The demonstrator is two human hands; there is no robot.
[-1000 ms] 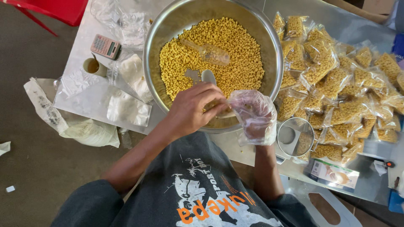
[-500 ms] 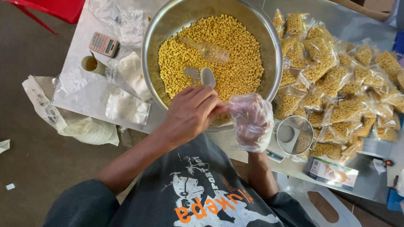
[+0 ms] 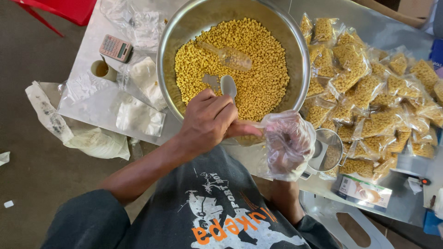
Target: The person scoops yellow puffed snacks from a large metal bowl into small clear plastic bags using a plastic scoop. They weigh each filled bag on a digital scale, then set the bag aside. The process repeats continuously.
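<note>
A large steel bowl (image 3: 168, 50) full of yellow pellets stands on the metal table. My left hand (image 3: 207, 122) is at the bowl's near rim, with its thumb and fingers pinching the mouth of a clear plastic bag (image 3: 288, 143). My right hand (image 3: 281, 150) is inside that bag, seen dimly through the film, holding it open from within. A white spoon (image 3: 228, 85) and a flat metal scoop (image 3: 210, 80) lie in the pellets just past my left fingers. A clear plastic scoop (image 3: 228, 56) lies further in.
Several filled pellet bags (image 3: 364, 87) are heaped right of the bowl. A small round sieve (image 3: 327, 150) and a printed box (image 3: 364, 191) sit near the table's front edge. A pink calculator (image 3: 115, 47), a cup (image 3: 100, 69) and empty plastic bags (image 3: 138, 115) lie on the left.
The plastic bag with my right hand in it has sunk slightly toward me. My left hand stays at the bowl's rim, its thumb now stretched out to the bag's mouth.
</note>
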